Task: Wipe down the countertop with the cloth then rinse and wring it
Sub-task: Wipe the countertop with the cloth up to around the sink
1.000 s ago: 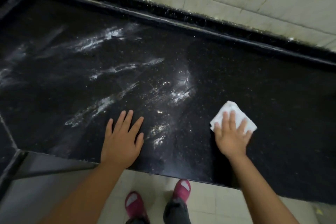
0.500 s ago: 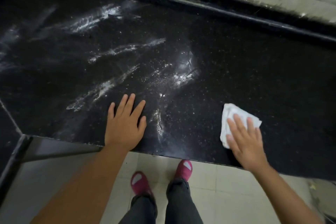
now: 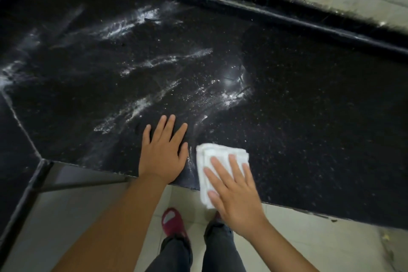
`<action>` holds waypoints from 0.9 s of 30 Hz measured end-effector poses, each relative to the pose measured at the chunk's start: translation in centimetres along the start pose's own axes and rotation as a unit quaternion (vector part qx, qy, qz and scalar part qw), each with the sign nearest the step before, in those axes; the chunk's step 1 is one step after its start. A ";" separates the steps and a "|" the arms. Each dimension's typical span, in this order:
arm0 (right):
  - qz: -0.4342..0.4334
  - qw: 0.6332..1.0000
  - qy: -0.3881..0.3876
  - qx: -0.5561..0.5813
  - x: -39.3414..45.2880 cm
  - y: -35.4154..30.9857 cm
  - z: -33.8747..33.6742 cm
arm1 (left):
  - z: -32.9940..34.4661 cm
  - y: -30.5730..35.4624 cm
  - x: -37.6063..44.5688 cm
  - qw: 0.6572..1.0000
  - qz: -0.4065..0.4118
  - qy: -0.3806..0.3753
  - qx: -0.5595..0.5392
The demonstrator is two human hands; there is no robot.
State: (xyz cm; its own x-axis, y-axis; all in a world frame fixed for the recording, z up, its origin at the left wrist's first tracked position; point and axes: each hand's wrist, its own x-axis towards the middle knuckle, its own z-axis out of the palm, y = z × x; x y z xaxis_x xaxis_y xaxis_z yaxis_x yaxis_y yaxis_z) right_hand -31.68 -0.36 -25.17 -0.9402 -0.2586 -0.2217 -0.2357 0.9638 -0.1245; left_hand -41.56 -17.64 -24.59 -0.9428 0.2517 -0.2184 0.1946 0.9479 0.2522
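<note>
now the right hand [image 3: 234, 192] presses flat, fingers straight, on the folded white cloth [image 3: 217, 161] at the near edge of the shiny black stone countertop [image 3: 309, 106]. the left hand [image 3: 163, 152] rests flat just beside it, holding nothing. best to push firmly toward the far-left white streaks [image 3: 136, 22]. the cloth's near corner hangs off; no sink shows.

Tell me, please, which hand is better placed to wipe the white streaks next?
The right hand, I'd say: its straight fingers already press the white cloth flat at the countertop's front edge, and the nearest white streaks lie up and left of it. The left hand rests bare on the counter.
</note>
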 end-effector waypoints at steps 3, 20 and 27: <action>0.030 0.999 -0.015 -0.015 -3.6 5.2 -0.2 | -0.4 -0.1 0.1 1.000 0.012 -0.006 0.017; 0.026 1.000 0.007 -0.008 8.9 -5.3 -1.9 | -2.7 -3.3 -0.6 0.983 0.010 0.137 -0.119; -0.024 0.999 0.022 -0.018 -2.2 -0.2 0.1 | -2.5 -8.5 -0.4 0.998 -0.020 0.053 0.040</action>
State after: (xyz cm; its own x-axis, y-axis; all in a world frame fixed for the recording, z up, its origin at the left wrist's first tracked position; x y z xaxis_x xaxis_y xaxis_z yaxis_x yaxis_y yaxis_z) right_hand -29.53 -0.03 -24.72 -0.9369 -0.3030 -0.1743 -0.2894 0.9520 -0.0995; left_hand -43.54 -26.31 -24.33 -0.9728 0.1947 -0.1253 0.1724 0.9704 0.1691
